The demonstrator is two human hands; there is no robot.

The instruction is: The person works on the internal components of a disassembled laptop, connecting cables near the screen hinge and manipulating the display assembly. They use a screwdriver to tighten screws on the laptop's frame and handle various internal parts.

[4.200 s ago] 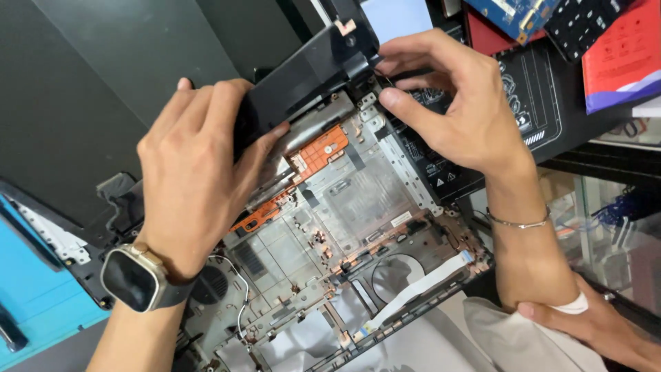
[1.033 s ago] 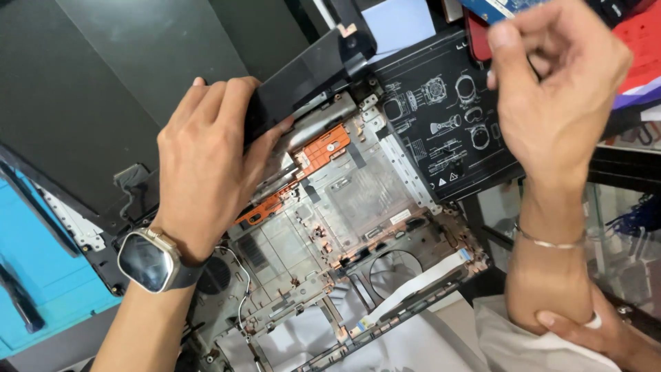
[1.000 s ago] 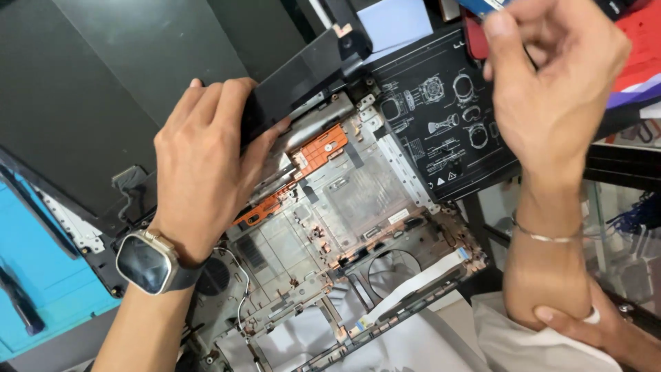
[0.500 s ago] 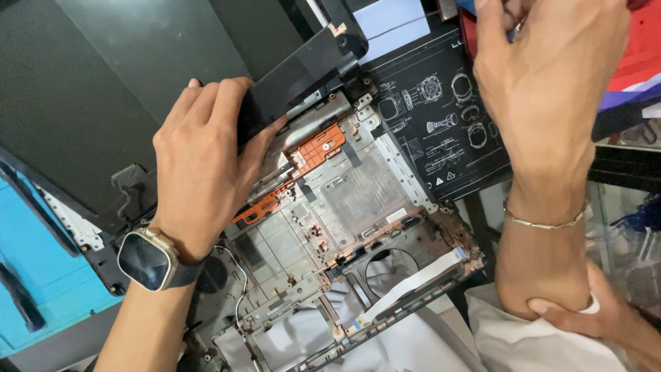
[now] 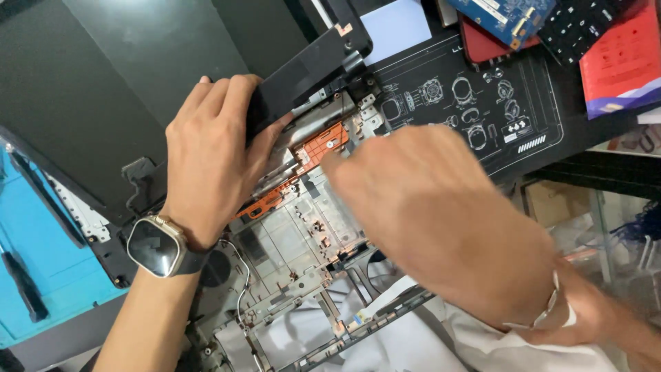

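Note:
An opened laptop base (image 5: 289,255) lies bare, with its metal frame and an orange part (image 5: 320,145) showing. My left hand (image 5: 206,158), with a watch (image 5: 155,246) on the wrist, grips a long black part (image 5: 310,69) at the base's top edge. My right hand (image 5: 441,213) is blurred. It hovers over the middle of the base, fingers pointing toward the orange part. I cannot tell whether it holds anything.
A dark flat panel (image 5: 103,83) fills the upper left. A black mat with white drawings (image 5: 482,103) lies at the upper right, with a blue circuit board (image 5: 502,15), a keyboard piece (image 5: 575,24) and a red box (image 5: 623,55). A blue mat (image 5: 41,255) is at left, white cloth (image 5: 413,344) below.
My right hand has come down from the upper right, where it was raised with fingers pinched, to over the laptop base. My left hand has kept its grip on the black part.

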